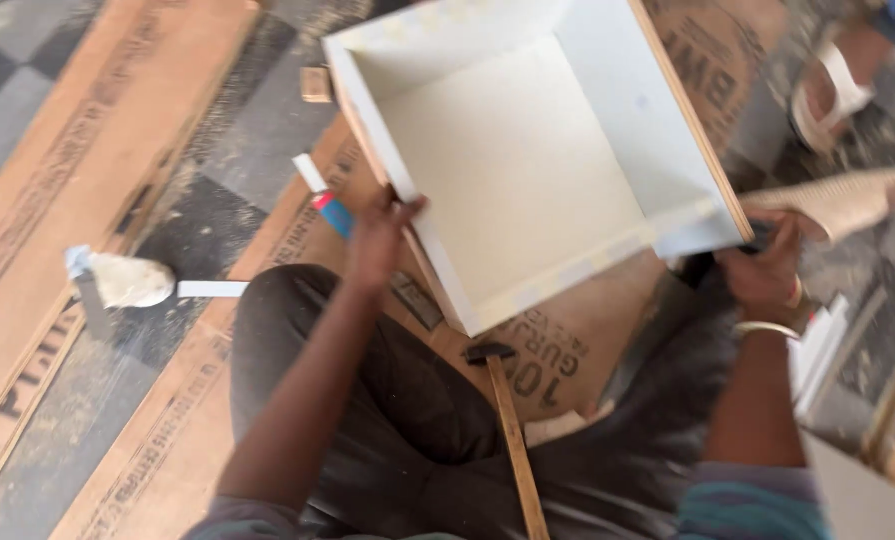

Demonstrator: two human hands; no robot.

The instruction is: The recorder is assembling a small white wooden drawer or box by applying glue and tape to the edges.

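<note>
A white open box made of laminated boards (pixel 528 170) stands tilted on the floor in front of me, its opening facing up toward me. My left hand (pixel 380 236) grips its left wall near the front corner. My right hand (pixel 768 268), with a bangle on the wrist, is at the box's right front corner and seems to hold a small dark thing there; what it is I cannot make out. A hammer with a wooden handle (pixel 508 420) lies across my lap, its dark head just below the box.
Brown plywood sheets (pixel 98 150) with printing lie over the grey floor. A small white bag (pixel 128 280) and white strip lie left. Another person's sandalled feet (pixel 848 200) are at the upper right. White board offcuts (pixel 828 350) lie at right.
</note>
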